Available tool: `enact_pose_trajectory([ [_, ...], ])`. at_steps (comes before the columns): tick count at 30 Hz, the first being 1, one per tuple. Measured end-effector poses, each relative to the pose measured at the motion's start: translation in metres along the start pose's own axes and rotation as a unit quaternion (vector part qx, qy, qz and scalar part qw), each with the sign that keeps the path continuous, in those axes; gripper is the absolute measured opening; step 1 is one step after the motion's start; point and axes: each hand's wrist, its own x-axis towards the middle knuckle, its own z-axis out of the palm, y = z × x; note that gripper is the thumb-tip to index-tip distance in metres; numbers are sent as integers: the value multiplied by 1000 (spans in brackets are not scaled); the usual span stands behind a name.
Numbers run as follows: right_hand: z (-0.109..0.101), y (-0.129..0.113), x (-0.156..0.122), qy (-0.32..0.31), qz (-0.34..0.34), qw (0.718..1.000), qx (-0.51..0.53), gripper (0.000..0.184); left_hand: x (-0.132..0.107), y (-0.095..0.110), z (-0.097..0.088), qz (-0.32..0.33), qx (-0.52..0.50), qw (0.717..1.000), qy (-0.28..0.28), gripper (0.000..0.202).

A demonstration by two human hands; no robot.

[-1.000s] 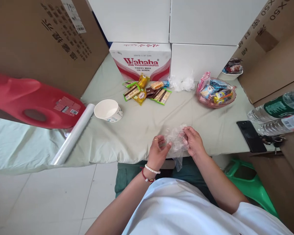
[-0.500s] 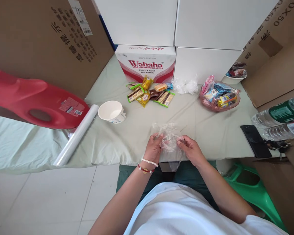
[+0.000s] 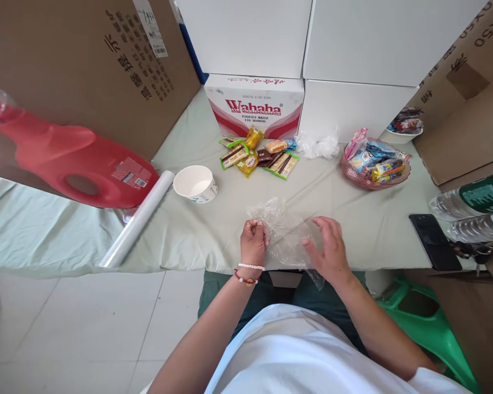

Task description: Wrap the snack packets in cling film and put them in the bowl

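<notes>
A crumpled sheet of clear plastic film (image 3: 285, 241) lies at the front edge of the table, part of it hanging over toward my lap. My left hand (image 3: 253, 241) is closed, pinching the film's left side. On the other side, my right hand (image 3: 327, 249) is open, fingers spread and curved beside the film; whether it touches the plastic I cannot tell. Beyond the hands, a white paper bowl (image 3: 195, 184) stands to the left. Several wrapped snacks (image 3: 257, 153) lie in a loose pile farther back.
A roll of film (image 3: 137, 220) lies left, beside a red jug (image 3: 86, 164). At the back stand a Wahaha box (image 3: 257, 109) and bunched plastic (image 3: 318, 144). To the right are a pink bowl of snacks (image 3: 373, 178), a phone (image 3: 434, 242), bottles (image 3: 476, 194) and a green stool (image 3: 431, 328).
My right hand has let go of the film and opened, moving slightly right. The film is spread wider. My left hand still pinches it. The whole view has shifted slightly.
</notes>
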Motion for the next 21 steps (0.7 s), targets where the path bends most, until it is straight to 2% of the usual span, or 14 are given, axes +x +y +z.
enact_pose_trajectory([
  [2,7,-8,1,-71,-24,997,-6,57,-2,-4,1,26,44,999,-1,35],
  [5,20,-5,7,-126,9,992,5,29,8,-3,-7,84,185,979,9,29],
  [8,23,15,17,-99,108,984,98,26,34,6,-22,120,265,956,43,27],
  [10,20,30,24,-89,205,959,174,29,55,15,-32,134,289,945,73,26],
  [12,18,42,28,-93,274,932,221,33,69,24,-38,144,310,934,105,26],
  [14,19,49,28,-86,289,924,235,35,72,29,-39,180,335,915,136,35],
  [16,23,53,26,-81,277,928,236,35,64,29,-36,260,384,874,146,50],
  [18,28,54,22,-88,270,932,226,34,52,25,-34,348,449,817,96,51],
  [19,30,54,20,-92,266,935,218,34,47,24,-34,379,479,791,39,45],
  [21,32,55,18,-95,249,943,199,31,41,21,-36,402,520,745,-112,29],
])
